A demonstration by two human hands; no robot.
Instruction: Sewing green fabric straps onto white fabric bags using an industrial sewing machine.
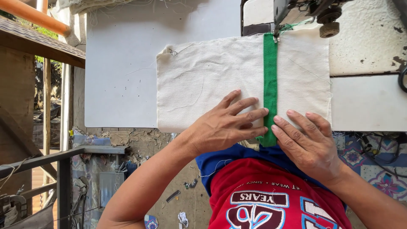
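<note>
The sewing machine (305, 12) was cut off by the top edge (only its needle end showed), the left hand (224, 125) hid part of the green strip (270, 76), and both forearms ran out of frame.

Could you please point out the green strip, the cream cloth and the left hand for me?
green strip (270, 80): head view, middle of its length.
cream cloth (203, 80): head view, bare left half.
left hand (224, 125): head view, back of hand.
</note>
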